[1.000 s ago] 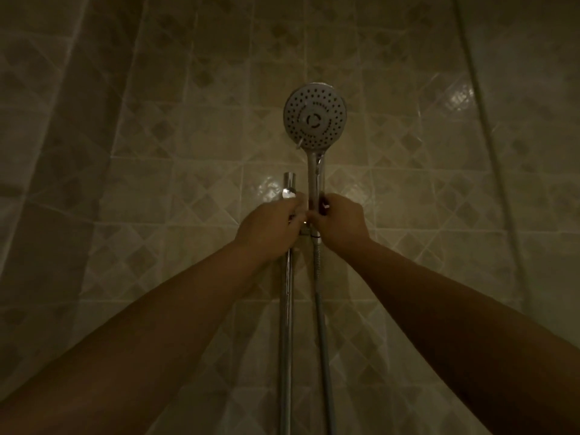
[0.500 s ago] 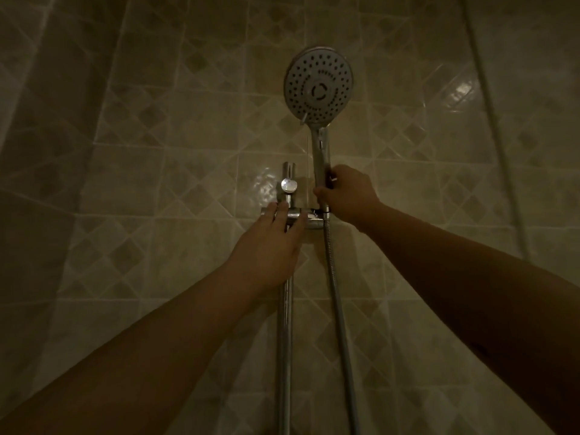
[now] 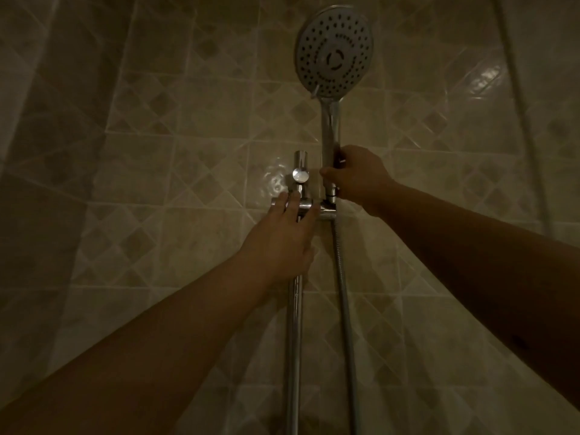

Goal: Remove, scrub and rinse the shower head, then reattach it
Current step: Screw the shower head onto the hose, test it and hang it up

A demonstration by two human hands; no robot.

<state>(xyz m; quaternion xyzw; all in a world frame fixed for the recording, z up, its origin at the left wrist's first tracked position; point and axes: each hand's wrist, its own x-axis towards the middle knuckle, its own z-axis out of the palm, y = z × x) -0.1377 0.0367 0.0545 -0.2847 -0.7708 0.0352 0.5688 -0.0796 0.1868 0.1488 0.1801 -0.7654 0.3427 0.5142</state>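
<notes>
A round chrome shower head (image 3: 334,51) with a dotted grey face stands upright on its long handle, high on the tiled wall. My right hand (image 3: 357,175) grips the lower part of that handle, just above the chrome holder bracket (image 3: 326,211). The handle's base sits at the holder's top. My left hand (image 3: 282,233) rests with straight fingers on the bracket and the vertical slide rail (image 3: 293,340). A ribbed metal hose (image 3: 343,296) hangs down from the handle's base.
A round chrome knob (image 3: 300,175) sits on the rail's top, above my left fingers. Beige patterned wall tiles (image 3: 188,152) fill the background. A wall corner seam (image 3: 521,105) runs down the right side. The light is dim.
The shower head has risen in view with my right hand sliding up the handle. My left hand let go of its grip and now lies flat on the bracket.
</notes>
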